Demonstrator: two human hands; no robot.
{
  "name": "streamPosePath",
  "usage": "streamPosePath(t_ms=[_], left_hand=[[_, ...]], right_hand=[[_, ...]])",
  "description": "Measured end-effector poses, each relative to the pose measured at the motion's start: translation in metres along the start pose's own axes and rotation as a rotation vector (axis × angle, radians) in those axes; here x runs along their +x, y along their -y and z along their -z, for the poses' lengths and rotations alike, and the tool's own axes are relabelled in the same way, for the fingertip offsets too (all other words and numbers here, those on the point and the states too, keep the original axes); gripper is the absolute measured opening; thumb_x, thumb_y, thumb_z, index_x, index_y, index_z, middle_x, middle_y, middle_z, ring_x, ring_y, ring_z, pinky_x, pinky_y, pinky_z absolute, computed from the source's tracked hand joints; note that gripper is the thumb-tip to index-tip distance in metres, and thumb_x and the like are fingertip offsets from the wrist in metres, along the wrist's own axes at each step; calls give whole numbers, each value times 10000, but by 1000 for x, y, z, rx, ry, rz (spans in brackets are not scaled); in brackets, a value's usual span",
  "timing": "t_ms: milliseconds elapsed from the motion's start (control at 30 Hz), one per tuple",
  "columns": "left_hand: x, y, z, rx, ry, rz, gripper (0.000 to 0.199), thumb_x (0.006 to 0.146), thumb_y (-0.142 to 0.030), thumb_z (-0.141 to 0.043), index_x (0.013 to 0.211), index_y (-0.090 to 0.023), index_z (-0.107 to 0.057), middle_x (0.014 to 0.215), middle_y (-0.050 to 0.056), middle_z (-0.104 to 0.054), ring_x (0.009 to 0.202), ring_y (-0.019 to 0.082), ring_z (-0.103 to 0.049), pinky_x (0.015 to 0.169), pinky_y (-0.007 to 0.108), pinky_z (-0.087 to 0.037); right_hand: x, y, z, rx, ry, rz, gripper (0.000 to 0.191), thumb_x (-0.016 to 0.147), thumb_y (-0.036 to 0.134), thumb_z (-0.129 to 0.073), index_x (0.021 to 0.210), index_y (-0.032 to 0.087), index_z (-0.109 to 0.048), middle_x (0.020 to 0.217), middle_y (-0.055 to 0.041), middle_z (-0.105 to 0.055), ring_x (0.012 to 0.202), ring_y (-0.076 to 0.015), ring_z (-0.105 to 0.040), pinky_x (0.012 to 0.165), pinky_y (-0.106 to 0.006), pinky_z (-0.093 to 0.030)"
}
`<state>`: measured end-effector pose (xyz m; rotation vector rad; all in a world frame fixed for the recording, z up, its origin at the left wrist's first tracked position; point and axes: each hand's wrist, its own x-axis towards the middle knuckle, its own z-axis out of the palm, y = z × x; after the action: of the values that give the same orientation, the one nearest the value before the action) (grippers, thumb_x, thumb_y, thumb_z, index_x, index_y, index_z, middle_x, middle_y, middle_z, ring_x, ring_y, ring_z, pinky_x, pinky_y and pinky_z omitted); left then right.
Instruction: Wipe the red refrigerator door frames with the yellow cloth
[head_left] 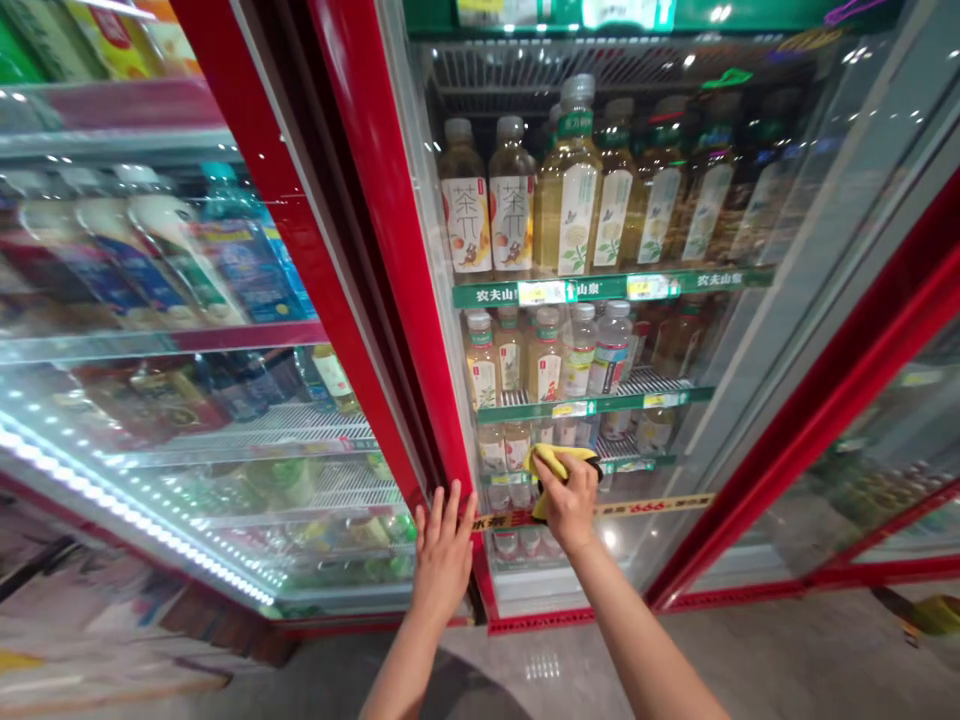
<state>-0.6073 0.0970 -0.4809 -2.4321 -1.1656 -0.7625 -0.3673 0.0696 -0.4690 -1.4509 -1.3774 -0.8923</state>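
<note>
A yellow cloth (556, 462) with a dark side is bunched in my right hand (571, 500). That hand holds it against the glass door (622, 545) of a drinks fridge, low down near a printed strip (652, 505). My left hand (444, 545) lies with fingers stretched out on the red door frame (431, 400), left of the cloth. Nothing is in it. Behind the glass stand rows of tea bottles (577, 200) on shelves with green edges (615, 285).
To the left is another lit fridge (289, 440) full of bottles. A slanting red frame (810, 420) borders the door on the right, with more fridge glass beyond. Grey floor (555, 665) shows below. A yellow-and-dark object (937, 613) lies at the right edge.
</note>
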Motion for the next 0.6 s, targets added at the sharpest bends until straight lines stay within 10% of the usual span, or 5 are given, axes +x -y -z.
streamPosePath(t_ms=[300, 600], left_hand=[[1, 20, 8, 22, -31, -61, 784, 881, -95, -481, 1610, -263, -246, 1677, 52, -266, 1580, 269, -138, 1271, 546, -217], [18, 28, 31, -21, -60, -71, 730, 895, -149, -530, 1589, -230, -317, 1682, 74, -250, 1582, 287, -122, 1273, 571, -201]], right_hand=[[-1, 40, -4, -11, 111, 302, 169, 924, 238, -690, 1007, 353, -782, 1144, -23, -682, 1017, -199, -521, 865, -339, -391], [59, 69, -15, -41, -81, 165, 382, 915, 127, -634, 1196, 361, -744, 1183, -71, -639, 1065, -231, -517, 957, -379, -432]])
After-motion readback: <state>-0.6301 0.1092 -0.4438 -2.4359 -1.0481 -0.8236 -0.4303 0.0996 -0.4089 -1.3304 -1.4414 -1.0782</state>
